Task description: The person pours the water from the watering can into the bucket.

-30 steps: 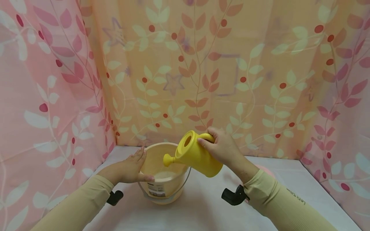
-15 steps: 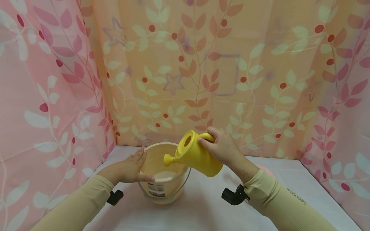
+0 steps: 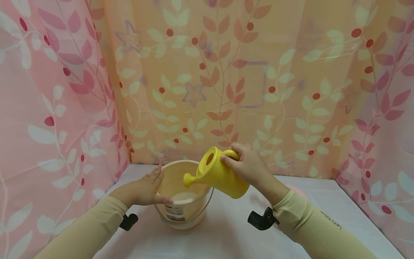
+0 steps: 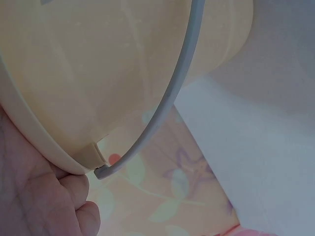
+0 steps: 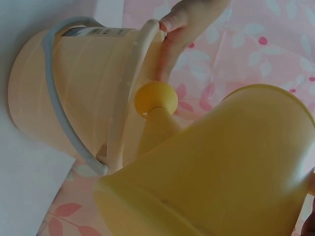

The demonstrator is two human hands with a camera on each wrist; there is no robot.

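Observation:
A cream bucket (image 3: 174,176) with a grey handle stands upright on the white table. My left hand (image 3: 142,189) rests against its left rim, fingers straight along the far side and thumb on the near edge. In the left wrist view, the palm and fingers (image 4: 74,189) lie along the rim, beside the handle's joint. My right hand (image 3: 252,165) grips a yellow watering can (image 3: 226,181) by its handle. The can tilts left, its sprinkler head (image 3: 189,180) over the bucket's opening. From the right wrist, the can (image 5: 221,157) covers part of the bucket (image 5: 83,83).
Behind my right forearm, a pink thing (image 3: 299,191) is mostly hidden on the table (image 3: 323,205). Patterned curtains (image 3: 194,118) enclose the table at the back and both sides. The grey handle (image 3: 187,225) hangs down the bucket's front, below a printed label (image 3: 175,212).

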